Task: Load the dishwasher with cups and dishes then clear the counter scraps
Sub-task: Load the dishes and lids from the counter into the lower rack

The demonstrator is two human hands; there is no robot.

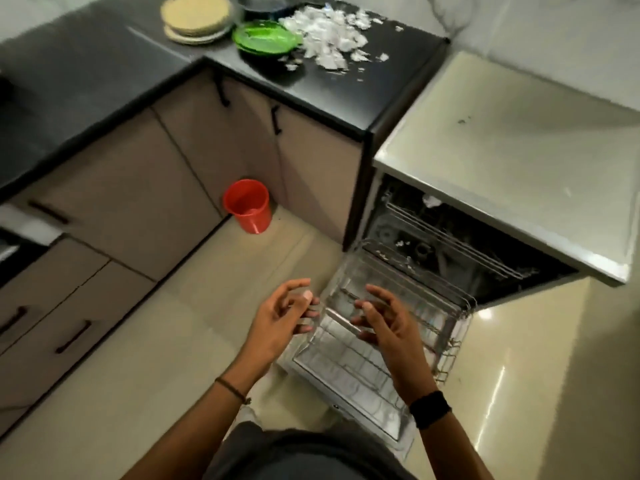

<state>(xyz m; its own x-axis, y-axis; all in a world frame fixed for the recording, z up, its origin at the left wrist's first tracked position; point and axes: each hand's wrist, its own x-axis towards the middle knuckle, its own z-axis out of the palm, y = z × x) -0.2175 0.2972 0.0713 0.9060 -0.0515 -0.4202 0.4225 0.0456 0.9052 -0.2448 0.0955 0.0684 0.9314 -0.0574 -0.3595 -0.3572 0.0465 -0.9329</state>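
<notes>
I look down at my two hands in front of me. My left hand [284,313] is released: the fingers are spread and a little bent, and it holds nothing. My right hand [384,317] is the same, with loose, slightly curved fingers and nothing inside. The palms are turned toward each other. Both hands are above the wire rack [408,344], the right one over its middle and the left one over its left edge. The picture is blurred there, so I cannot tell if any fingertip touches the wire.

The rack is drawn out of the dishwasher [485,161] and lies over the lowered door. The dishwasher stands on my right, at the end of the black counter [104,74].

The dishes are on the far part of this counter, well apart from my hands. There is a stack of beige plates [195,15], and just to the right of it are green plates [266,38]. A heap of white scraps [329,39] lies right beside the green plates and spreads toward the counter's end. A dark bowl [263,5] stands behind the green plates.

On the floor [156,375], near the corner of the cabinets [121,188], stands a red bucket [247,206] — upright. A black band [429,408] is on my right wrist and a thin bracelet [232,388] on my left.
</notes>
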